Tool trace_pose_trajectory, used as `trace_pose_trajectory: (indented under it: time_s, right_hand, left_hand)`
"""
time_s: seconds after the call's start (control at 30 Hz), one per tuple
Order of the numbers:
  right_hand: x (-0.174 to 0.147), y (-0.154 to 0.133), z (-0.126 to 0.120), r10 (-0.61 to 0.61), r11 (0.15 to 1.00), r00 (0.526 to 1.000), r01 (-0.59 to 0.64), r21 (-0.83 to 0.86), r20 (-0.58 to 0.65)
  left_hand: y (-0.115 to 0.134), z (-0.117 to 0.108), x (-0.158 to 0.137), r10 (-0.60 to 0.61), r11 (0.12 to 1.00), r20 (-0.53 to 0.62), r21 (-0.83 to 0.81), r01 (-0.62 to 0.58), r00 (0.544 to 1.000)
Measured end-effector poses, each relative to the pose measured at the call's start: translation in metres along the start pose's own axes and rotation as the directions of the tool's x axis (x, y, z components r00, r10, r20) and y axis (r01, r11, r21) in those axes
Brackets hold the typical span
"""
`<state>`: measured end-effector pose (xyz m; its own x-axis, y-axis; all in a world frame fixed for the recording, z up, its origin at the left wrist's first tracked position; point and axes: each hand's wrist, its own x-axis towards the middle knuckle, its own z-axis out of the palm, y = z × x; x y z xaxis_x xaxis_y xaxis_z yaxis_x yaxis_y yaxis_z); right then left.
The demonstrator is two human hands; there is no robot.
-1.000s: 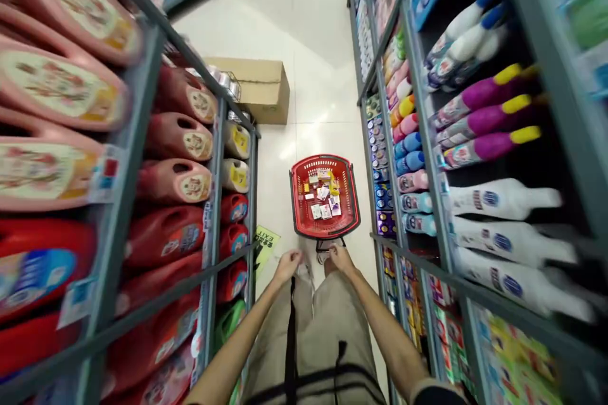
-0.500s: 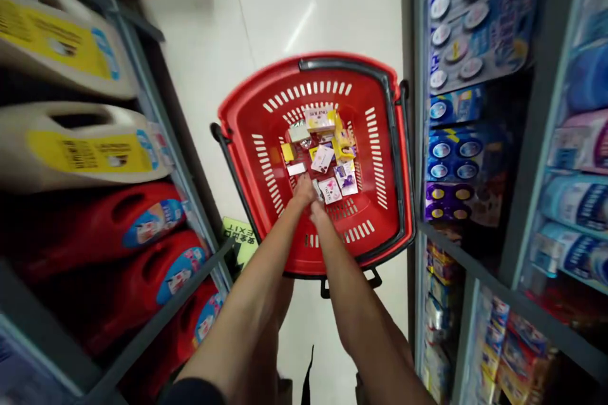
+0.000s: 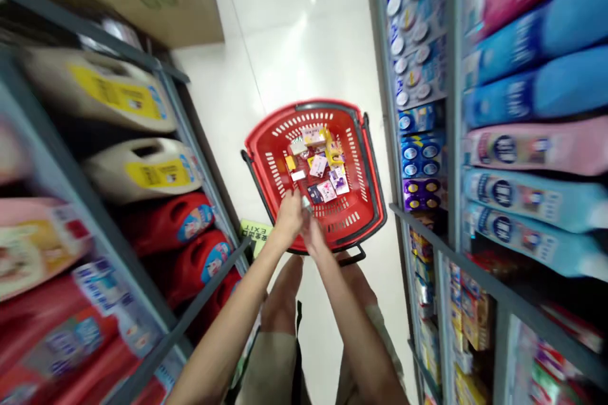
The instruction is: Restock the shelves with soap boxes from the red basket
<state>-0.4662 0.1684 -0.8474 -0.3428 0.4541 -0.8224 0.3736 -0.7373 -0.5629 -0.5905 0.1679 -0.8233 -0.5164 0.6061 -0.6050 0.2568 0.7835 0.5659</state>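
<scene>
Over the near part of a red shopping basket, my two hands are close together. My left hand is closed at the fingertips, and my right hand is closed just beside it. A small pale object shows between them; its kind is too blurred to make out. Several small boxes lie at the bottom of the basket: a white and pink box, a dark box, a purple and white box, a pale pink box and a yellow box.
Shelves of large detergent jugs line the left side. On the right, shelves carry blue bottles and blister packs. A cardboard carton stands at the upper left. A green exit sign lies on the white floor.
Both hands have drawn up and back from the boxes toward my body, with the small pale object between them. The view has risen, so the basket looks smaller.
</scene>
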Motion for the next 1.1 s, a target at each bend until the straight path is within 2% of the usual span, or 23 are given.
trace_pose_trajectory:
  time_s: [0.07, 0.1, 0.2, 0.27, 0.33, 0.4, 0.47, 0.53, 0.57, 0.67, 0.7, 0.73, 0.77, 0.87, 0.93, 1.0, 1.1]
  right_hand:
    - [-0.067, -0.053, -0.003, -0.015, 0.998, 1.0, 0.016, 0.065, -0.027]
    - [-0.104, -0.08, -0.006, -0.037, 0.995, 0.999, 0.041, 0.09, -0.037]
    - [-0.218, -0.159, -0.022, -0.16, 0.976, 0.985, 0.167, 0.142, -0.059]
    - [-0.294, -0.205, -0.035, -0.251, 0.951, 0.967, 0.256, 0.174, -0.049]
    - [-0.365, -0.242, -0.049, -0.338, 0.921, 0.941, 0.331, 0.205, -0.003]
    - [-0.429, -0.27, -0.061, -0.412, 0.887, 0.911, 0.395, 0.238, 0.025]
    - [-0.483, -0.287, -0.072, -0.479, 0.842, 0.877, 0.474, 0.258, -0.048]
    - [-0.53, -0.294, -0.08, -0.535, 0.794, 0.826, 0.564, 0.227, -0.179]
    - [-0.552, -0.293, -0.083, -0.562, 0.774, 0.793, 0.604, 0.189, -0.235]
    - [-0.613, -0.278, -0.089, -0.631, 0.73, 0.705, 0.681, 0.061, -0.324]
    - [-0.632, -0.269, -0.091, -0.645, 0.714, 0.678, 0.699, 0.037, -0.352]
    - [-0.651, -0.258, -0.093, -0.655, 0.695, 0.645, 0.719, 0.022, -0.392]
    - [-0.67, -0.246, -0.096, -0.658, 0.675, 0.612, 0.738, 0.017, -0.438]
    - [-0.717, -0.197, -0.104, -0.609, 0.634, 0.532, 0.772, 0.043, -0.588]
    - [-0.738, -0.161, -0.108, -0.547, 0.609, 0.512, 0.786, 0.105, -0.663]
    - [-0.752, -0.127, -0.111, -0.486, 0.545, 0.474, 0.821, 0.17, -0.734]
    - [-0.771, -0.085, -0.121, -0.398, 0.402, 0.347, 0.898, 0.179, -0.849]
  left_hand:
    - [0.041, -0.061, -0.058, -0.002, 0.999, 0.001, -0.048, 0.002, 1.0]
    - [0.063, -0.09, -0.088, -0.009, 0.991, 0.011, -0.13, 0.011, 1.0]
    - [0.132, -0.166, -0.174, -0.036, 0.857, 0.077, -0.51, 0.071, 0.996]
    - [0.183, -0.208, -0.228, 0.006, 0.784, 0.113, -0.618, 0.065, 0.994]
    - [0.234, -0.242, -0.279, 0.095, 0.772, 0.153, -0.635, 0.024, 0.984]
    - [0.278, -0.267, -0.328, 0.188, 0.772, 0.193, -0.636, -0.023, 0.963]
    - [0.308, -0.28, -0.373, 0.267, 0.765, 0.236, -0.642, -0.057, 0.934]
    - [0.324, -0.284, -0.414, 0.356, 0.764, 0.325, -0.641, -0.073, 0.876]
    - [0.328, -0.283, -0.432, 0.405, 0.772, 0.399, -0.632, -0.074, 0.823]
    - [0.332, -0.271, -0.481, 0.515, 0.793, 0.606, -0.605, -0.069, 0.607]
    - [0.333, -0.264, -0.495, 0.526, 0.798, 0.642, -0.6, -0.063, 0.558]
    - [0.334, -0.256, -0.508, 0.527, 0.8, 0.658, -0.597, -0.054, 0.538]
    - [0.336, -0.246, -0.52, 0.517, 0.803, 0.66, -0.594, -0.042, 0.545]
    - [0.345, -0.212, -0.556, 0.45, 0.825, 0.64, -0.565, -0.015, 0.623]
    - [0.352, -0.19, -0.582, 0.457, 0.831, 0.615, -0.553, -0.061, 0.643]
    - [0.358, -0.173, -0.61, 0.52, 0.824, 0.608, -0.541, -0.167, 0.599]
    - [0.362, -0.15, -0.654, 0.6, 0.8, 0.652, -0.505, -0.324, 0.465]
